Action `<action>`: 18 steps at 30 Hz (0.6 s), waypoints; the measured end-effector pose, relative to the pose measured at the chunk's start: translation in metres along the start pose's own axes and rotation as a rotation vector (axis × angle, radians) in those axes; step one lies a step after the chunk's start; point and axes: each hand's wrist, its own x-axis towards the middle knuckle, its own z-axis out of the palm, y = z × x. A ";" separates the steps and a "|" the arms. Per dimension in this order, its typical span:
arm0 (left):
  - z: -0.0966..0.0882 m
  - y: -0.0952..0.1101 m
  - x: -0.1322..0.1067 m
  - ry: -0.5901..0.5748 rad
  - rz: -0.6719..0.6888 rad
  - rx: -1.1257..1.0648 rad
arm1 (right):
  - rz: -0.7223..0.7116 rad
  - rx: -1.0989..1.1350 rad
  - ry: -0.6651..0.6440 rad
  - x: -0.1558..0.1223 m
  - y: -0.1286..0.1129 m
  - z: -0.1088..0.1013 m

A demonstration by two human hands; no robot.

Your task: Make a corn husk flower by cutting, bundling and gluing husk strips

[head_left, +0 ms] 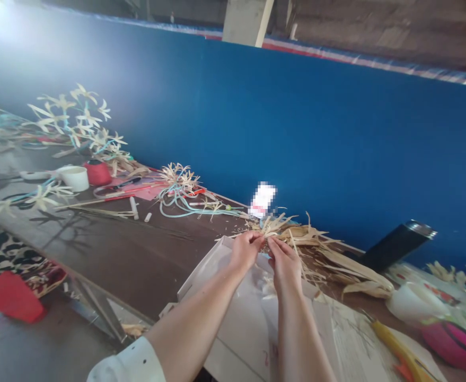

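Side by side over an open white cardboard box (212, 260), my left hand (247, 249) and my right hand (283, 260) are pinched with fingertips nearly meeting. Between them shows a pale dried husk strip (271, 234), its ends partly hidden by my fingers. Just behind spreads a heap of dried husks (316, 239), with long leaves running off to the right. Small pale scraps (270, 286) lie in the box below my right hand.
Husk flowers on blue stems (179, 178) lie at left, near a white cup (76, 179) and red thread spool (97, 172). A black flask (399, 246) leans by the blue partition (336, 143). A yellow-handled tool (399, 347) and pink pouch (453, 342) sit at right.
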 end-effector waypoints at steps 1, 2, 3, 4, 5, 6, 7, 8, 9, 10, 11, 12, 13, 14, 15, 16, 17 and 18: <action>0.000 0.001 -0.001 -0.004 0.005 0.008 | -0.002 -0.002 0.000 0.000 0.000 0.000; 0.000 0.002 -0.001 -0.008 0.009 0.011 | -0.003 -0.004 -0.001 -0.001 -0.001 0.000; 0.000 0.002 -0.002 -0.010 0.011 0.008 | -0.002 -0.005 -0.003 0.000 -0.001 0.000; 0.000 0.003 -0.002 -0.010 0.010 0.003 | 0.001 -0.004 -0.003 0.000 0.000 0.000; 0.000 0.003 -0.002 -0.010 0.008 0.001 | 0.005 -0.002 -0.003 0.001 0.000 0.000; 0.000 0.003 -0.002 -0.011 0.009 0.004 | 0.007 -0.001 -0.001 0.001 0.000 0.000; 0.000 0.002 -0.002 -0.009 0.013 0.012 | 0.007 -0.001 0.002 0.002 0.001 0.000; 0.000 0.002 -0.002 -0.004 0.019 0.027 | 0.002 -0.002 0.005 0.003 0.002 -0.001; 0.000 0.002 -0.002 0.001 0.026 0.045 | -0.004 -0.006 0.005 0.004 0.003 -0.001; 0.000 0.002 -0.003 0.006 0.035 0.062 | -0.011 -0.011 0.000 0.005 0.004 -0.001; 0.000 0.002 -0.003 0.011 0.044 0.075 | -0.017 -0.017 -0.010 0.006 0.004 -0.002; 0.000 0.002 -0.003 0.014 0.053 0.086 | -0.021 -0.023 -0.021 0.006 0.005 -0.002; -0.001 0.002 -0.004 0.015 0.062 0.094 | -0.023 -0.028 -0.028 0.007 0.006 -0.003; -0.001 0.003 -0.004 0.015 0.072 0.102 | -0.024 -0.031 -0.030 0.007 0.007 -0.003; -0.001 0.003 -0.004 0.016 0.080 0.111 | -0.023 -0.033 -0.029 0.008 0.007 -0.003; -0.001 0.003 -0.005 0.019 0.086 0.124 | -0.020 -0.032 -0.026 0.008 0.008 -0.003; 0.000 0.003 -0.005 0.023 0.091 0.139 | -0.017 -0.030 -0.022 0.008 0.008 -0.003; 0.000 0.003 -0.006 0.027 0.096 0.155 | -0.015 -0.026 -0.022 0.009 0.008 -0.003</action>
